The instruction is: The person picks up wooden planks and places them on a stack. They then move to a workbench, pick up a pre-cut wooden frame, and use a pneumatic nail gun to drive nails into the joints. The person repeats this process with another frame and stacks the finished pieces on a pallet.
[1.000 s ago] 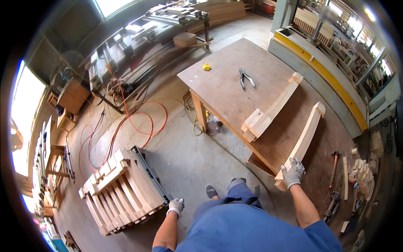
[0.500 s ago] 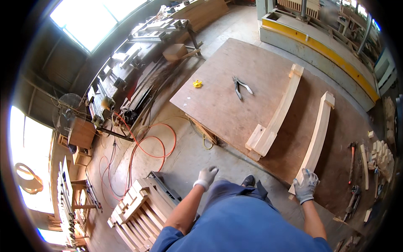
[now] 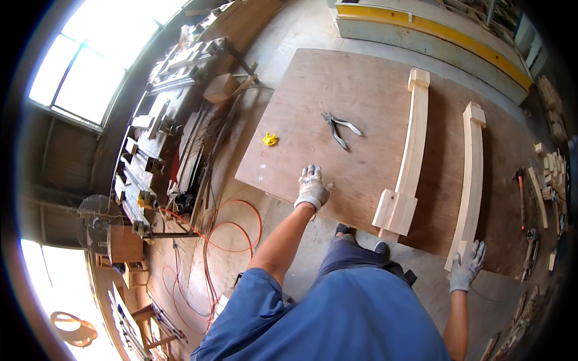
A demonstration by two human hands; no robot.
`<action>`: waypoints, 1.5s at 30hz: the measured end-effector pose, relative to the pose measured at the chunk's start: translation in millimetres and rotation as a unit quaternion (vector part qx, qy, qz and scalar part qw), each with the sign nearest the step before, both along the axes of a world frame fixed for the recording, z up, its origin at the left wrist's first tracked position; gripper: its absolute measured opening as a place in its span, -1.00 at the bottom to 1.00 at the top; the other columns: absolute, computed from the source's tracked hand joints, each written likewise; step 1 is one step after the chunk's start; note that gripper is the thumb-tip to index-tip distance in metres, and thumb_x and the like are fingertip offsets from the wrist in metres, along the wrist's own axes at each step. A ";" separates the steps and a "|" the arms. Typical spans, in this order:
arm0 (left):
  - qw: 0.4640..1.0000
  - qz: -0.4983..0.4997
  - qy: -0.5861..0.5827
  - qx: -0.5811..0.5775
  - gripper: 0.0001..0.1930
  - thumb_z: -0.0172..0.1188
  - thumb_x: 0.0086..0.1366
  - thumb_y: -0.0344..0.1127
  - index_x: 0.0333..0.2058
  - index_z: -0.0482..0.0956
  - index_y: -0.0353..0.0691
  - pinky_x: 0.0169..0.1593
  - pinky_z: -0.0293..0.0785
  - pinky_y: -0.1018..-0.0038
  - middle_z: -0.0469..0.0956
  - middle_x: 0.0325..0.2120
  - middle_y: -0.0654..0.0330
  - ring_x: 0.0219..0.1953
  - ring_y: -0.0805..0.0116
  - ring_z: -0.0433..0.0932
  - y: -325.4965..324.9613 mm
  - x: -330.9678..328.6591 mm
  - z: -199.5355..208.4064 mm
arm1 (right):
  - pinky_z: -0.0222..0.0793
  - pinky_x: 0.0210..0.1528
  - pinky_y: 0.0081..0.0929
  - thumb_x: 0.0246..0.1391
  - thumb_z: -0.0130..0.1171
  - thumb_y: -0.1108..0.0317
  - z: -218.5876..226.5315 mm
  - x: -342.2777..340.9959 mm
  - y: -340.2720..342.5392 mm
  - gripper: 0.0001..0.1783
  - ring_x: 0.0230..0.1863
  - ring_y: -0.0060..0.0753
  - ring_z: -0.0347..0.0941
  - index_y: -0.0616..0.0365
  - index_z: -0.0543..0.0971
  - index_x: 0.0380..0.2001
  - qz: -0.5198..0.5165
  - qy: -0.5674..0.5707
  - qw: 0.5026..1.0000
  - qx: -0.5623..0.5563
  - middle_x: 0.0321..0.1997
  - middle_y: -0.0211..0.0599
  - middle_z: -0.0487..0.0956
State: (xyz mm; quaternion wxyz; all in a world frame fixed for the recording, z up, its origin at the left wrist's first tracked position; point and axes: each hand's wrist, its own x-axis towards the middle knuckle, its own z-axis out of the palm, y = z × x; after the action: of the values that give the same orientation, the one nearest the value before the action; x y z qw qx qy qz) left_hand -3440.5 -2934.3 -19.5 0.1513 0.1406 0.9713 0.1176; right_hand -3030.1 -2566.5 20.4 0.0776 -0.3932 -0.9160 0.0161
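Pale, curved and wooden, the rightmost beam (image 3: 472, 180) on the brown surface (image 3: 355, 84) looks stiff, best held at both ends, the grey-gloved right hand (image 3: 467, 271) spread by its near end, the white-gloved left hand (image 3: 313, 188) spread too.

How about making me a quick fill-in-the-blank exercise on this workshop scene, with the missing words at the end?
1. On the table, the pliers lie between the small ____ item and the left long wooden piece.
2. The left hand and the right hand both wear ____.
3. Of these two hands, the ____ one is closer to the pliers.
4. The near end of the right long wooden piece is beside the person's ____ hand.

Missing words: yellow; gloves; left; right.
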 end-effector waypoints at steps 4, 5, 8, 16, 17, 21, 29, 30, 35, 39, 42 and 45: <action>0.997 -0.078 0.000 -0.020 -0.16 0.19 0.29 0.07 0.38 0.11 -0.29 0.48 -0.13 0.07 -0.01 0.44 -0.09 0.49 -0.06 -0.10 -13.1 -52.2 -26.2 | -0.10 0.52 -0.07 -0.02 0.33 0.29 -16.2 10.2 -45.6 -0.06 0.52 0.09 -0.07 0.23 0.15 0.40 -0.049 -0.013 0.999 0.008 0.50 0.07 0.06; 0.994 -0.109 0.000 -0.017 -0.16 0.18 0.29 0.08 0.38 0.11 -0.30 0.48 -0.14 0.04 -0.01 0.44 -0.09 0.49 -0.06 -0.10 -13.8 -63.9 -32.1 | -0.10 0.52 -0.08 -0.02 0.33 0.29 -13.3 7.6 -57.0 -0.07 0.52 0.09 -0.06 0.24 0.15 0.39 -0.069 -0.020 0.997 -0.003 0.50 0.07 0.06; 0.991 -0.130 0.004 -0.034 -0.16 0.15 0.30 0.10 0.38 0.11 -0.30 0.48 -0.15 0.05 -0.03 0.45 -0.08 0.50 -0.06 -0.13 -23.6 -98.9 -42.7 | -0.07 0.51 -0.09 -0.03 0.32 0.30 -2.5 -2.5 -92.2 -0.08 0.51 0.07 -0.04 0.25 0.17 0.38 -0.129 -0.037 0.990 -0.037 0.50 0.08 0.08; 0.986 -0.055 -0.098 0.123 -0.35 0.19 0.29 0.12 0.10 0.41 -0.36 0.03 0.46 0.03 0.57 -0.11 -0.23 -0.06 -0.21 0.54 59.6 -145.2 18.4 | 0.06 0.44 -0.09 -0.06 0.27 0.15 -37.9 34.4 -213.2 -0.14 0.37 0.12 0.20 0.34 0.30 0.29 -0.212 -0.103 0.968 -0.084 0.35 0.15 0.30; 0.985 -0.097 -0.053 0.134 -0.27 0.20 0.28 0.16 0.17 0.36 -0.35 0.08 0.46 0.08 0.56 -0.03 -0.22 0.03 -0.18 0.53 62.0 -147.2 9.1 | 0.09 0.42 -0.09 -0.07 0.27 0.12 -41.9 37.4 -223.8 -0.15 0.32 0.12 0.26 0.35 0.32 0.27 -0.232 -0.099 0.959 -0.133 0.31 0.15 0.35; 0.983 0.026 -0.084 0.160 -0.31 0.47 0.06 -0.10 0.13 0.48 -0.27 0.15 0.46 0.17 0.60 0.02 -0.04 0.07 0.02 0.57 60.5 -191.8 -67.0 | 0.15 0.39 -0.18 0.06 0.23 0.01 -23.6 2.9 -244.7 -0.16 0.30 0.06 0.32 0.30 0.29 0.30 -0.286 -0.075 0.903 -0.311 0.24 0.14 0.43; 0.895 0.157 -0.325 0.263 -0.82 0.16 0.27 -0.23 -0.25 0.60 -0.18 -0.53 0.46 0.27 0.58 -0.45 0.16 -0.49 0.25 0.56 81.4 -236.2 -133.2 | 0.21 0.37 -0.19 0.15 0.12 -0.12 -45.6 50.1 -339.1 -0.16 0.34 0.05 0.31 0.17 0.25 0.36 -0.425 -0.007 0.809 -0.406 0.30 0.13 0.40; 0.806 0.152 -0.466 0.331 -0.75 0.08 0.32 -0.06 -0.27 0.59 -0.07 -0.51 0.44 0.29 0.54 -0.47 0.24 -0.48 0.25 0.50 70.0 -250.0 -146.0 | 0.23 0.35 -0.18 0.13 0.13 -0.11 -51.6 57.1 -344.2 -0.17 0.33 0.06 0.32 0.17 0.28 0.34 -0.427 0.013 0.806 -0.410 0.29 0.12 0.41; 0.758 0.253 -0.495 0.343 -0.67 0.03 0.30 0.05 -0.62 0.32 0.13 -0.75 0.05 0.40 0.19 -0.85 0.42 -0.83 0.41 0.14 76.4 -220.4 -124.0 | 0.27 0.32 -0.17 0.15 0.11 -0.10 -72.2 90.0 -370.0 -0.23 0.29 0.07 0.37 0.22 0.36 0.27 -0.445 0.043 0.775 -0.447 0.25 0.12 0.46; 0.787 0.151 -0.421 0.425 -0.77 0.05 0.33 -0.05 -0.51 0.44 0.10 -0.78 -0.01 0.44 0.17 -0.83 0.48 -0.87 0.48 0.09 103.6 -165.1 -52.5 | 0.32 0.27 -0.16 0.13 0.12 -0.12 -62.4 98.9 -364.7 -0.24 0.23 0.06 0.43 0.22 0.41 0.23 -0.417 0.066 0.771 -0.477 0.18 0.10 0.52; 0.796 -0.054 -0.379 0.469 -0.74 0.10 0.32 -0.15 -0.13 0.57 -0.15 -0.77 0.03 0.55 0.23 -0.78 0.50 -0.82 0.56 0.21 128.7 -73.5 28.8 | 0.32 0.26 -0.19 0.12 0.11 -0.21 -58.9 104.1 -350.3 -0.20 0.23 0.02 0.43 0.22 0.42 0.21 -0.379 0.107 0.781 -0.485 0.17 0.08 0.53; 0.731 -0.123 -0.508 0.438 -0.72 0.12 0.29 -0.19 -0.14 0.57 -0.24 -0.75 0.12 0.57 0.30 -0.76 0.44 -0.79 0.54 0.28 159.7 -6.6 60.9 | 0.34 0.25 -0.17 0.17 0.10 -0.24 -71.0 87.9 -327.4 -0.24 0.21 0.06 0.44 0.18 0.45 0.19 -0.411 0.188 0.783 -0.428 0.19 0.07 0.51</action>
State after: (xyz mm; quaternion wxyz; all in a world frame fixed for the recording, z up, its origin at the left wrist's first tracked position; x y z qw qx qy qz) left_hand -3447.2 -2774.6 41.4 0.5569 0.2291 0.5646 0.5645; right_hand -2942.2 -2893.9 -50.6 0.0707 -0.7142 -0.5341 0.4468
